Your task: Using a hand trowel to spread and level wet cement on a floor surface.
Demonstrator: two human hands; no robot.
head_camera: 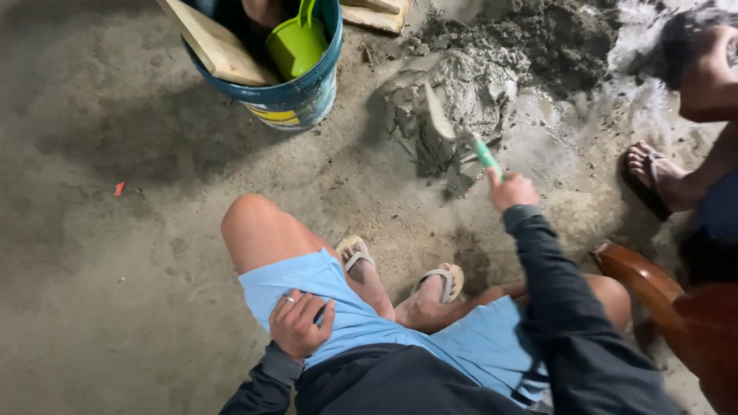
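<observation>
Partly buried: trowel working in wet mortar

Mortar is coating the trowel blade (440,123), blurring its outline. The right hand (511,190) is closing tightly around the green handle (485,154), the blade reaching ahead into the grey mortar pile (477,84). The left hand (300,323) is resting, fingers curled loosely, on the blue shorts (346,307).

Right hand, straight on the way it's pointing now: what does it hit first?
The right hand holds a green-handled trowel aimed up and left. The blade already sits in the wet mortar pile, so that pile comes first. Further along the same line stands the blue bucket, though depth is hard to judge.
</observation>
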